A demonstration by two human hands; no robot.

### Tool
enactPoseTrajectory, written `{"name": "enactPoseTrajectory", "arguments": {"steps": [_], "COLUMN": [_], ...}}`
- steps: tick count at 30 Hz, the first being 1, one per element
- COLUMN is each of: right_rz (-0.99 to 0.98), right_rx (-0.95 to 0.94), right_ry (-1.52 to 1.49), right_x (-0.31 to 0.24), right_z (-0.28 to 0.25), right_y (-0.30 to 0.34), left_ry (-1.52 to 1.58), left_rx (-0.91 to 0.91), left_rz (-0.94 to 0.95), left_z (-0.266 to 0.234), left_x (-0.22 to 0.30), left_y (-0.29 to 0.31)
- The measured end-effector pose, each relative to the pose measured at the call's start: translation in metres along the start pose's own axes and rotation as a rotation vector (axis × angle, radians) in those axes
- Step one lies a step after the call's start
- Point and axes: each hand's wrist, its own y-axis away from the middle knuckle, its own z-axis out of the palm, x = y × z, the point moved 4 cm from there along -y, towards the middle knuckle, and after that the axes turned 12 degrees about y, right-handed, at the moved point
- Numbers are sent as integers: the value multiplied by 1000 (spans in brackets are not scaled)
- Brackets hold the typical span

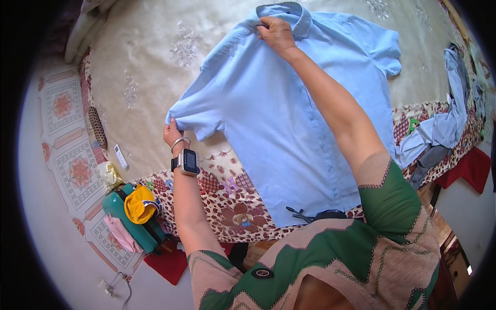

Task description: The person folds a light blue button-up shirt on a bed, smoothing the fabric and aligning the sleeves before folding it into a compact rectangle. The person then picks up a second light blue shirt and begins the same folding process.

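And here's the blue shirt (289,119), spread from top centre down to the lower middle of the frame! Left of centre, the left hand (172,133) pinches the sleeve (195,111) by its hem; up at top centre, the right hand (277,36) grips it beside the collar (304,23). Far right, crumpled clothes (450,124) lie in a heap.

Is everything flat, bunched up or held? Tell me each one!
Shirt, spread out, front up
Left hand, pinching sleeve
Right hand, gripping near collar
Watch, worn
Yellow cloth, bunched up
Pink cloth, draped over teal bag
Other clothes, crumpled
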Motion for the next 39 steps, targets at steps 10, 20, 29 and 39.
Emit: {"name": "enactPoseTrajectory", "arguments": {"steps": [10, 20, 29, 39], "right_rz": [142, 300, 223, 269], "right_rx": [-155, -484, -400, -569], "right_ry": [37, 529, 627, 373], "right_x": [54, 61, 45, 68], "right_z": [-18, -25, -34, -73], "right_y": [2, 42, 38, 130], "left_ry": [41, -144, -234, -70], "left_rx": [-32, -12, 7, -58], "left_rz": [-234, -138, -52, -241], "left_z": [-12, -30, -51, -88], "left_x": [-37, -56, -70, -88], "left_y": [14, 30, 11, 155]}}
